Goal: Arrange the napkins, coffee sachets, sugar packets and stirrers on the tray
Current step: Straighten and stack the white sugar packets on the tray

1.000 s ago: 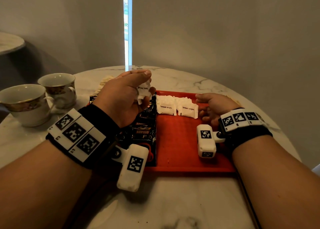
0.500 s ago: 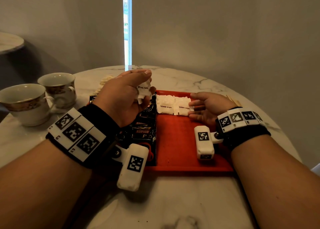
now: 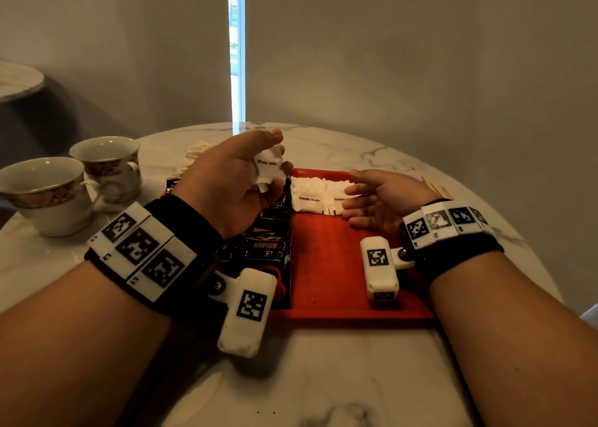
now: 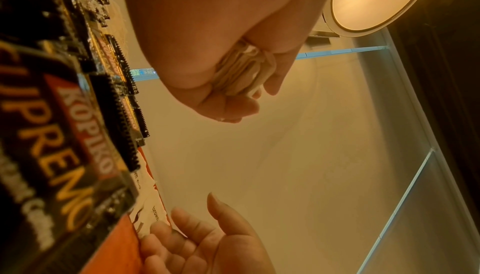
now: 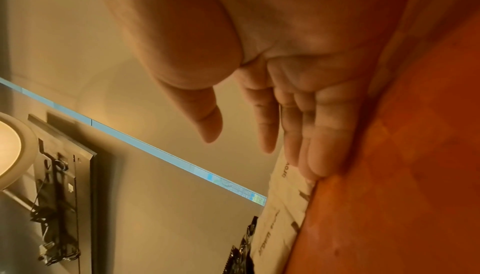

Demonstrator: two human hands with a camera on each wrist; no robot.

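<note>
A red tray (image 3: pixel 326 264) lies on the round marble table. Black coffee sachets (image 3: pixel 268 242) are stacked along its left side, close up in the left wrist view as coffee sachets (image 4: pixel 64 134). Two white brown-sugar packets (image 3: pixel 310 197) lie side by side at the tray's far edge. My left hand (image 3: pixel 255 174) hovers above the sachets and grips a bunch of white sugar packets (image 3: pixel 267 167), seen between its fingers as sugar packets (image 4: pixel 241 74). My right hand (image 3: pixel 356 200) is open, fingers straight, touching the right-hand packet on the tray; the right hand (image 5: pixel 285 134) shows the same.
Two teacups (image 3: pixel 64 187) stand at the left of the table. A pile of pale napkins (image 3: pixel 194 156) sits behind my left hand, beyond the tray. Thin wooden stirrers (image 3: pixel 433 185) lie off the tray behind my right wrist. A wall stands close behind the table.
My right hand has uncurled and moved left across the tray onto the right-hand sugar packet. My left hand has stayed in place, still holding its packets.
</note>
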